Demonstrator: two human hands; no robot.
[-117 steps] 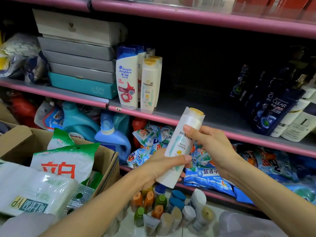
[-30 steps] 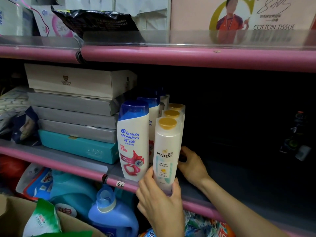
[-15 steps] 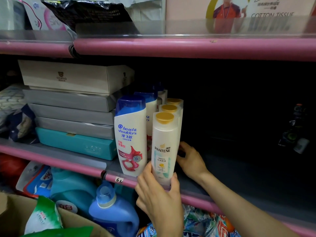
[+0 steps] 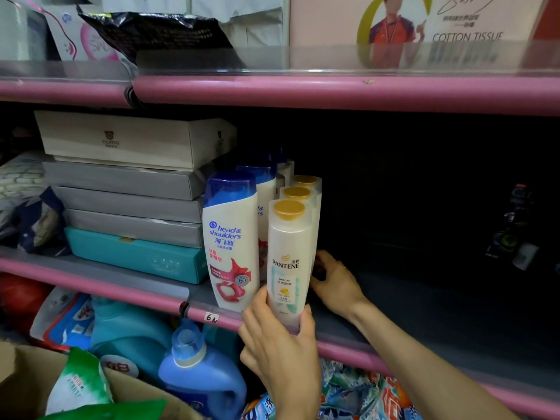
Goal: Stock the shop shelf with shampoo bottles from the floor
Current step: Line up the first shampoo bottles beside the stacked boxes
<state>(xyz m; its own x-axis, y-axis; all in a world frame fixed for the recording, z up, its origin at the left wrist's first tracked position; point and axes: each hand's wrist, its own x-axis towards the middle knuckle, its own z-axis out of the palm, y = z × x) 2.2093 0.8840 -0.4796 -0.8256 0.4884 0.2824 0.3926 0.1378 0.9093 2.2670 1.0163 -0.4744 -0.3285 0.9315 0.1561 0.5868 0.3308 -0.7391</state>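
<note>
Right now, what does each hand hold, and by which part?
The left hand grips the front Pantene bottle round its base. The right hand touches the row behind; grip unclear.

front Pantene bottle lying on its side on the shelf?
No: the front Pantene bottle stands upright at the shelf edge, gold cap on top, with the left hand gripping its base.

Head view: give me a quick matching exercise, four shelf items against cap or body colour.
Items:
1. front Pantene bottle
2. Head & Shoulders bottle
3. bottom box in the stack
4. detergent jug

Colours:
A. teal body
B. dark blue cap
C. yellow cap
D. pale blue cap, blue body

Pairs: 1-C, 2-B, 3-A, 4-D
</note>
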